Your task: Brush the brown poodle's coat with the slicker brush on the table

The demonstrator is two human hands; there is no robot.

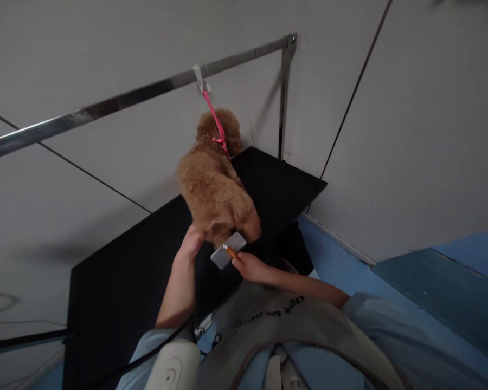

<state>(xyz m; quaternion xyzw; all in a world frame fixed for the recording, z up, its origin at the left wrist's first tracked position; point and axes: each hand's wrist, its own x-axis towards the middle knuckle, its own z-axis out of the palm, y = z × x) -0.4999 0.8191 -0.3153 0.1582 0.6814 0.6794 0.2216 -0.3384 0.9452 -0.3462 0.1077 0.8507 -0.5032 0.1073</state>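
On the left, the black table [101, 292] reaches towards me, with the metal bar [138, 96] crossing above its far side. My left hand [192, 242] is against the near left of the dog's rump, its fingertips lost in the curly fur; I cannot tell whether they close on anything. The brown dog [209, 187] is at the far edge of the table, just beyond both my hands, its rump towards me and its head at the far end, so its long axis runs roughly near to far. A pink lead [212, 111] rises from its neck to a white loop [199, 79] on the bar. Right of my left hand, the brush [229, 251] sits at the near side of the rump, its flat head slanting from near left to far right and the orange handle coming back, near and right, into my right hand [252, 266]. That hand is closed round the handle, so it is the nearer to the brush. Farther right, a metal post [284, 97] holds up the bar's end.
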